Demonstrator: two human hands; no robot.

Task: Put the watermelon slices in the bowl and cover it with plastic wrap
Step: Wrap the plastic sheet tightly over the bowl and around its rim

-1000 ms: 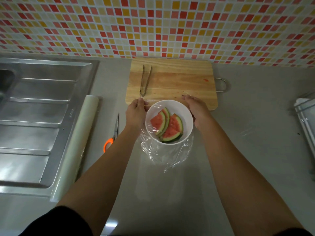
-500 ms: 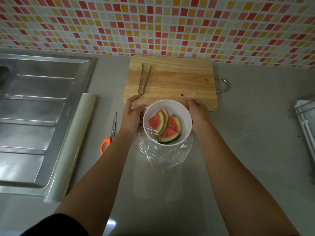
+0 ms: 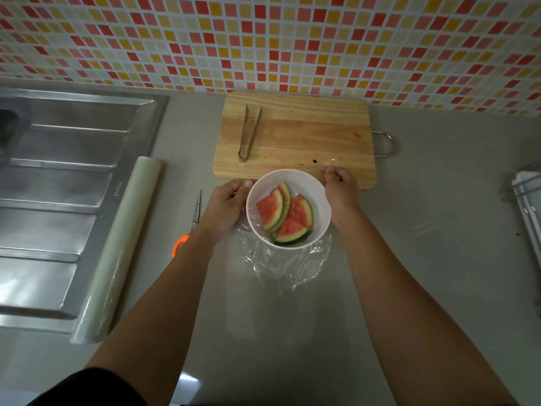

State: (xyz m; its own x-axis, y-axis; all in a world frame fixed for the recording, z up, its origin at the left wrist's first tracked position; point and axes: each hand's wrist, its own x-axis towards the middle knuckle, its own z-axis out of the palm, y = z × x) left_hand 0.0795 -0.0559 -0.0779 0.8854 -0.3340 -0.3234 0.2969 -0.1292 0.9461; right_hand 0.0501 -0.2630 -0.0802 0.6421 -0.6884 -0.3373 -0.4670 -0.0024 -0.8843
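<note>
Two hands: left hand (image 3: 227, 206) curled round bowl (image 3: 319, 194); right hand (image 3: 341, 189) pinching plastic wrap (image 3: 281, 265)

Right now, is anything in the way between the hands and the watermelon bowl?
No, nothing visible. The left hand holds the white bowl at its left side, and the right hand pinches the plastic wrap by its far right rim. The tongs on the cutting board and the scissors lie apart from it.

Home kitchen, steel sink (image 3: 73, 177), mosaic tile backsplash (image 3: 263, 39), cutting board (image 3: 307, 136)
</note>
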